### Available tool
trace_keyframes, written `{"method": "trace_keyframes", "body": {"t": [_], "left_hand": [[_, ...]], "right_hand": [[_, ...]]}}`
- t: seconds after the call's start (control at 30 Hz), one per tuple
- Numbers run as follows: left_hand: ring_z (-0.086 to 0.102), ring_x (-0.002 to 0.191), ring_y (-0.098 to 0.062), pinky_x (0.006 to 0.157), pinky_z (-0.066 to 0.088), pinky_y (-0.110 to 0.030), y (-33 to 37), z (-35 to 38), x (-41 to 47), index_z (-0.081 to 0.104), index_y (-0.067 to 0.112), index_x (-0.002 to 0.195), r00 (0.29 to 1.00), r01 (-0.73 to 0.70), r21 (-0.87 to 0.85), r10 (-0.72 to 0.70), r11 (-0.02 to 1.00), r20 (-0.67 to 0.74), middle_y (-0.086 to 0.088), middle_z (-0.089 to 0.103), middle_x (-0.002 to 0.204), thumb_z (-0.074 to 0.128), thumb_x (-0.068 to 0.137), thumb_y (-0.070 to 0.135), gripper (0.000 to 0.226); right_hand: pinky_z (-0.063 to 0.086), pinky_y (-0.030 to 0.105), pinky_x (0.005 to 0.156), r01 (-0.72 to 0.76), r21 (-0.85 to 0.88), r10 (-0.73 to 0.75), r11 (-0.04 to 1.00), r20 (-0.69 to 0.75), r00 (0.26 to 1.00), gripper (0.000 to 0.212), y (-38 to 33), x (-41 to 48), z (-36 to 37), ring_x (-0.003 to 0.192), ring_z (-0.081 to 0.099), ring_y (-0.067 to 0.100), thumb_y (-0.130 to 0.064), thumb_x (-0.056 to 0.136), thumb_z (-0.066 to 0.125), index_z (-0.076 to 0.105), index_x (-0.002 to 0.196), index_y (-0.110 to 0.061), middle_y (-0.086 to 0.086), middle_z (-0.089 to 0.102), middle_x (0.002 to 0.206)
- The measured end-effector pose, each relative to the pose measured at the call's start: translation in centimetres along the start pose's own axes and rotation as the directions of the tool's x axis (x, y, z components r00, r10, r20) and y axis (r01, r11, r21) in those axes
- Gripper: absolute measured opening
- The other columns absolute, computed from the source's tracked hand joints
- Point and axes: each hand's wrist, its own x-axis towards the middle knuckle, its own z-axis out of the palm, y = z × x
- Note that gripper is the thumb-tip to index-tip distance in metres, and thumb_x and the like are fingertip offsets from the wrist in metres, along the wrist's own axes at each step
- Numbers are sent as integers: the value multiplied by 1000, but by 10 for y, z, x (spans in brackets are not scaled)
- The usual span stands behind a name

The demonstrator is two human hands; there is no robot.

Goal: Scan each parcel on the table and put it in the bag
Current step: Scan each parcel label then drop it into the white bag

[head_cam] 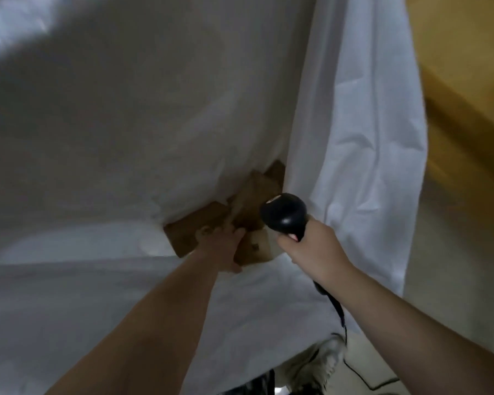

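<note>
The white bag (126, 124) fills nearly the whole view, its cloth hanging in folds on the right and its mouth opening straight ahead of both arms. A blurred tan surface (468, 81) shows past its right edge; whether that is the table I cannot tell. In the mouth lie brown cardboard parcels. The nearest parcel (187, 233) is a flat piece whose long edge slants from lower left up to the right, toward more cardboard (273, 175) deeper in. How many pieces there are is too blurred to count. The left hand (220, 246) has its fingers curled over the near end of that parcel, so it is the hand in contact. The right hand (314, 249) is just beside it and apart from the cardboard, wrapped round the handle of a black scanner (283, 215). The scanner's head points up into the bag and its cord (337, 306) trails down. The parcel looks already inside the bag, so the next move probably falls to the left hand: release it along that slant.
</note>
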Motion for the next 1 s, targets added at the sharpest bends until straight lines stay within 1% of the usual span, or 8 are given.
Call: {"method": "trace_keyframes", "body": {"t": [0.13,0.3,0.43,0.53,0.67,0.8,0.87,1.0], "left_hand": [[36,133,-34,107,34,-53,11,9,12,14,26,152,997,32,64,-36,997,66,-10,18,156,62,82,60,92],[45,124,-31,101,43,-45,14,-23,-1,36,19,140,999,47,-11,-47,999,1,-10,43,140,53,87,62,71],[49,115,-28,92,43,-37,23,-58,-24,47,15,130,990,42,23,-39,999,-133,-11,50,130,47,96,48,47],[52,114,-25,90,42,-33,36,-82,-49,46,14,133,966,28,60,-12,998,-259,-10,53,129,44,100,37,41],[54,107,-27,88,47,-37,63,-121,-97,47,13,127,939,2,15,3,1000,-345,-11,53,122,43,100,31,32],[49,116,-31,95,44,-42,102,-164,-150,45,14,133,903,-91,29,95,995,-419,-11,50,129,42,100,31,38],[48,118,-30,96,45,-43,124,-187,-177,44,14,136,869,-152,51,158,987,-470,-10,49,132,42,100,32,40],[48,119,-28,91,46,-41,177,-230,-221,42,14,138,787,-266,155,308,951,-534,-8,49,131,43,100,34,43]], "right_hand": [[52,31,66,-23,29,23,999,-11,1000,12,15,4,4,73,65,22,-24,84,65,53,79,-23,0,60,69],[53,33,69,-10,42,11,999,-32,999,17,14,-3,-6,75,65,24,-25,84,66,50,77,-26,-1,59,68],[46,27,64,5,28,-3,1000,-65,998,20,8,-18,-18,76,65,22,-24,84,67,48,76,-27,0,59,71],[41,25,60,32,37,-28,999,-104,994,24,3,-36,-32,72,61,20,-22,83,68,47,74,-28,-2,57,68],[36,24,54,48,46,-39,998,-188,981,28,-9,-69,-63,64,56,17,-18,84,67,45,70,-27,-2,54,62],[42,29,61,40,136,2,990,-299,954,20,-18,-114,-103,71,64,28,-20,84,69,54,72,-16,5,57,62],[42,28,60,47,176,19,983,-352,936,13,-21,-141,-124,70,64,25,-19,84,70,61,79,-11,5,59,63],[33,24,49,42,209,69,977,-499,864,31,-20,-196,-173,54,50,12,-13,85,68,52,59,-18,-5,49,48]]}}
